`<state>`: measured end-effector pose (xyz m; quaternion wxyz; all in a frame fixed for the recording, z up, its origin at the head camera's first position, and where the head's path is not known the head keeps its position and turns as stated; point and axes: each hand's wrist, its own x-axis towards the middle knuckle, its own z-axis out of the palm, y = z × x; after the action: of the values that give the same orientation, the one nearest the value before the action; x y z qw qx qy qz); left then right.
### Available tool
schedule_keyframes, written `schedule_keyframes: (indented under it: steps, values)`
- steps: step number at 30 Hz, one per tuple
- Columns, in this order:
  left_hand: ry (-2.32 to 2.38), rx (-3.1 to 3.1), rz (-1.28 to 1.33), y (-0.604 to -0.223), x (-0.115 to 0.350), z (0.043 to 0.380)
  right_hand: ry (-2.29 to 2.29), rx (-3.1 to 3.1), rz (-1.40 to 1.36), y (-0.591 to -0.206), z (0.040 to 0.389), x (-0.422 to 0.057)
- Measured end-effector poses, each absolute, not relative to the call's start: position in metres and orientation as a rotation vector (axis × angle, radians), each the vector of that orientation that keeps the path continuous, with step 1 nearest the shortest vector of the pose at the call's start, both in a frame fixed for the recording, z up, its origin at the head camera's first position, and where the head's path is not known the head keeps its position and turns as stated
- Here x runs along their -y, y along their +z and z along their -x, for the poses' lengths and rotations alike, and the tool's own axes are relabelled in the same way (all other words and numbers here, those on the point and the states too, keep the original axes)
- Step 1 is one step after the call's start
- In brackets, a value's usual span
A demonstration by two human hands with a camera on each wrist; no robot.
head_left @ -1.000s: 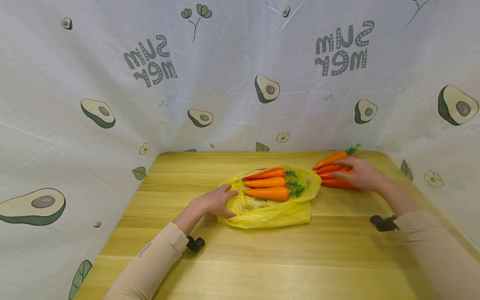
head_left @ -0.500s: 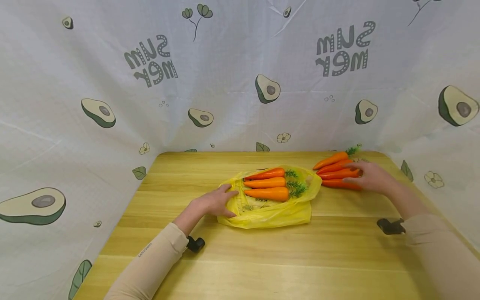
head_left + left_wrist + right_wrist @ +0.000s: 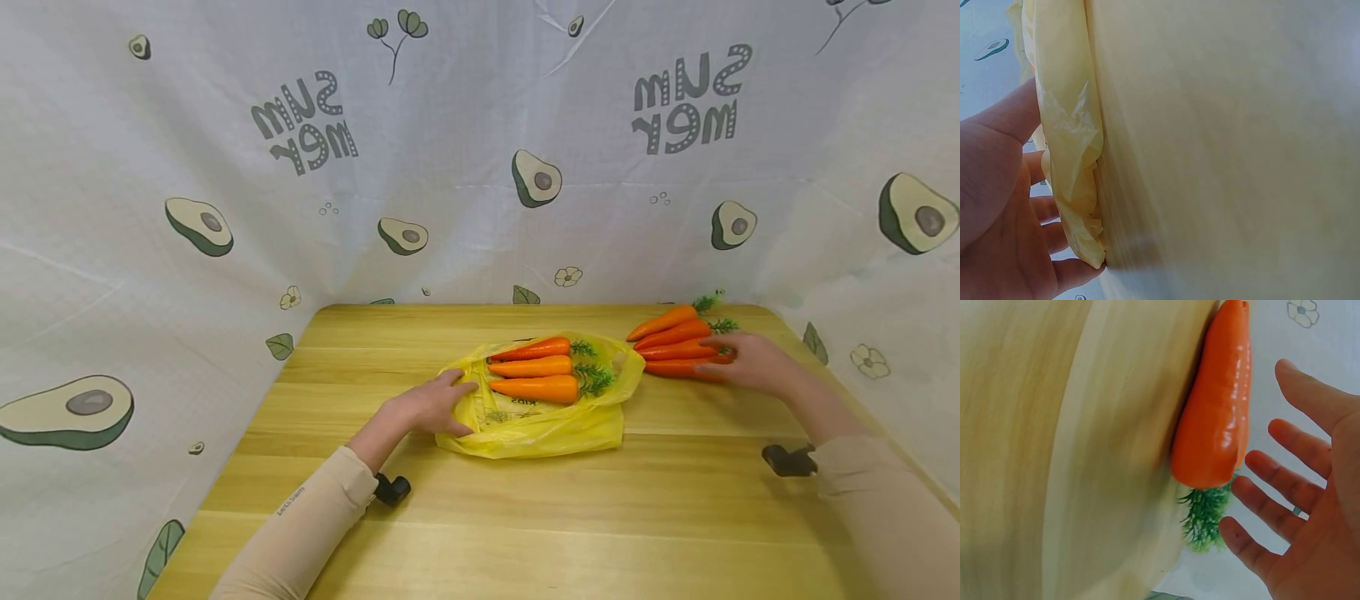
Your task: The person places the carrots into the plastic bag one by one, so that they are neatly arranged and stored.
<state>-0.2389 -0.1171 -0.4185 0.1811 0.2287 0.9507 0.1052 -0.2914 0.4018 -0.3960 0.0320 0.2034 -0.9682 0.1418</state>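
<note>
Three orange carrots (image 3: 532, 388) with green tops lie side by side on a crumpled yellow plastic bag (image 3: 558, 437), whose mouth is spread around them. My left hand (image 3: 431, 406) touches the bag's left edge with thumb and fingers apart; in the left wrist view, the hand's fingers (image 3: 1043, 209) reach along the yellow plastic. To the right, several more carrots (image 3: 675, 335) lie in a row on the wood. Over their leafy ends hovers my right hand (image 3: 753, 361), holding nothing. The right wrist view shows its fingers extended beside a carrot (image 3: 1213, 419) and its green top.
The wooden tabletop (image 3: 525, 525) extends in front of the bag. A white cloth printed with avocados (image 3: 465, 167) hangs behind the table and along both sides. A black wrist camera (image 3: 787, 460) sits under the right forearm, another (image 3: 392, 490) under the left.
My right hand has drawn back to the right and slightly nearer, uncovering more of the right-hand carrots and their tops. The left hand, the bag and the carrots look unmoved.
</note>
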Motion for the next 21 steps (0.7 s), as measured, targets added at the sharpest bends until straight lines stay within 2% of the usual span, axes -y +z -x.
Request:
schedule_keyframes:
  steps: [1,21]
  values:
    - [0.296,-2.685,-0.646,-0.4185,0.1171,0.2390,0.391,3.041,-0.517,-0.3911,0.2850,-0.4028]
    - [0.294,-2.691,-0.662,-0.4208,0.1178,0.2394,0.243,3.119,-0.502,-0.3932,0.2781,-0.4062]
